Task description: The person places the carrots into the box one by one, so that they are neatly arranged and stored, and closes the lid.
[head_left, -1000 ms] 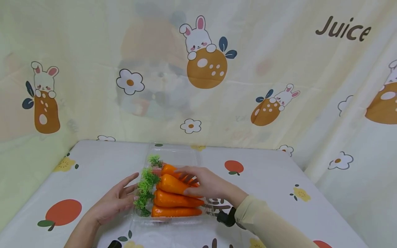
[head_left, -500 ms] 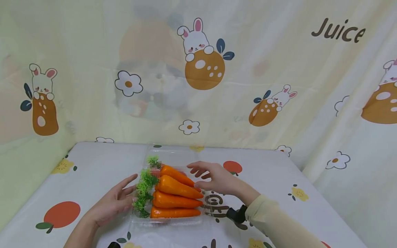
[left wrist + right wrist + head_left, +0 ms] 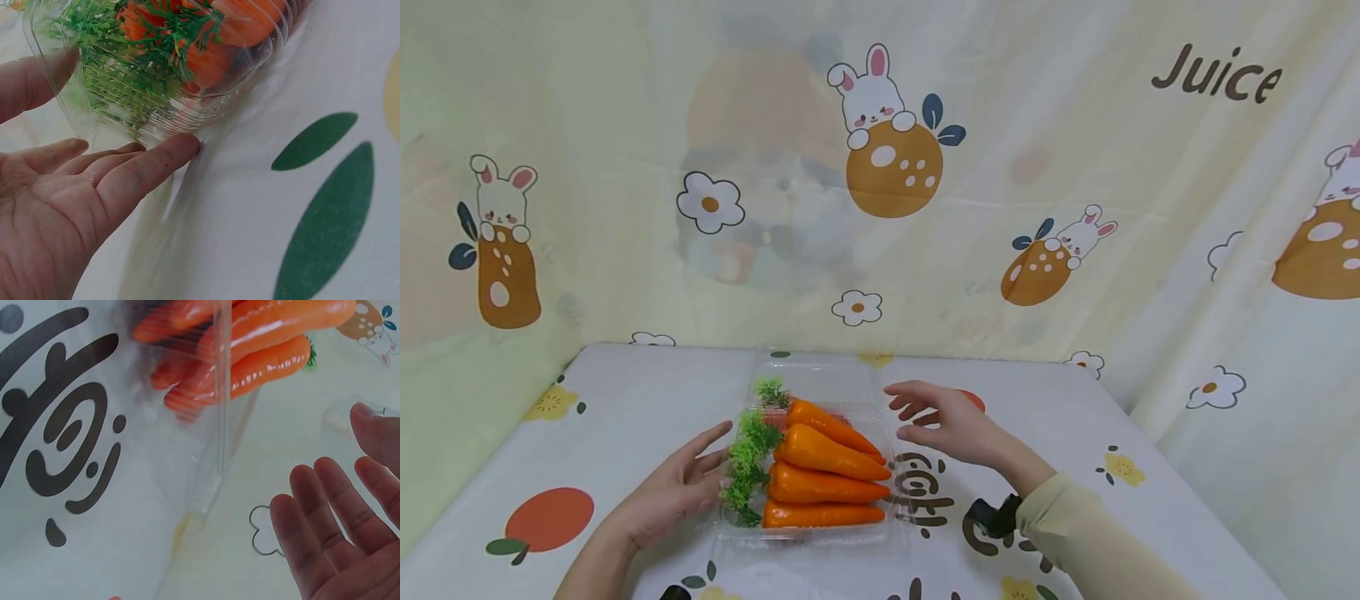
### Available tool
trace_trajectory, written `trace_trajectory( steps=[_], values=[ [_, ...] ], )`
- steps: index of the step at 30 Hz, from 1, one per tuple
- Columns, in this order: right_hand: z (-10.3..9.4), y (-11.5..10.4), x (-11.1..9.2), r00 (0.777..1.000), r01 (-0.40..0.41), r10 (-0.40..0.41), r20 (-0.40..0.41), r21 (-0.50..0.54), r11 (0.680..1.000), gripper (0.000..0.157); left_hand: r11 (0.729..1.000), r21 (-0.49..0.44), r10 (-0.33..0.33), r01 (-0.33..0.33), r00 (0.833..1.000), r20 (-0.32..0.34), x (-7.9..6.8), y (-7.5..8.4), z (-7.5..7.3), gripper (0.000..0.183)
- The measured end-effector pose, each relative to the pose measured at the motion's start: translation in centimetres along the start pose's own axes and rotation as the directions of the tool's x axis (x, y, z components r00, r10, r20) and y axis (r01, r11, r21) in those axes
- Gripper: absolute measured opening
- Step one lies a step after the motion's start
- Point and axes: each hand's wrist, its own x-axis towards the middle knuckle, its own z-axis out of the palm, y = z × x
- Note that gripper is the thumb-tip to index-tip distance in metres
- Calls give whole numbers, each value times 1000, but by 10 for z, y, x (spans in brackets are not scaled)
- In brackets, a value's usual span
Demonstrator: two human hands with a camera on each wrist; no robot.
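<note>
Several orange carrots (image 3: 831, 483) with green leafy tops (image 3: 748, 458) lie side by side in a clear plastic box (image 3: 808, 535), its lid (image 3: 820, 379) folded back behind it. In the head view my left hand (image 3: 666, 492) is at the box's left side. The left wrist view shows its fingertips (image 3: 184, 145) at the ridged box wall (image 3: 150, 122), with the thumb by the rim; they look straight, not curled round it. My right hand (image 3: 951, 425) hovers right of the box, fingers loosely extended, holding nothing. In the right wrist view it is apart from the carrots (image 3: 275, 337).
A white printed cloth (image 3: 647, 400) with fruit, flowers and lettering covers the table. Behind it hangs a pale curtain (image 3: 760, 275) with rabbit prints, and more curtain stands at both sides. A black wrist camera (image 3: 992, 517) sits on the right wrist.
My right hand has left the carrots and moved right, off the box. The left hand keeps its place by the left wall. The carrots stay lying in the box.
</note>
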Motion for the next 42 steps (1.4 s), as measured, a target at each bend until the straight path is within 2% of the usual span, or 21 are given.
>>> trace_trajectory(
  steps=[6,14,20,25,31,37,42],
  values=[
    [0,8,-1,998,-54,54,-32,-1,999,49,1000,4,-12,12,1000,-9,1,-1,0,90],
    [1,25,3,996,-62,64,-65,41,997,45,1000,13,-26,26,1000,-15,2,-2,-2,88],
    [7,37,12,987,-126,134,-92,88,988,42,999,14,-29,29,999,-22,0,0,-1,87],
    [17,49,23,967,-204,223,-123,152,967,36,999,21,-39,40,999,-30,0,-1,-1,87],
    [27,60,34,931,-304,342,-123,253,919,37,1000,17,-19,19,1000,-14,1,-1,-3,88],
    [38,71,46,903,-363,407,-137,263,894,36,1000,0,-9,9,1000,5,1,-2,-3,89],
    [45,76,54,886,-387,437,-154,272,881,34,1000,7,-15,16,1000,-10,1,-2,-2,88]
  ],
)
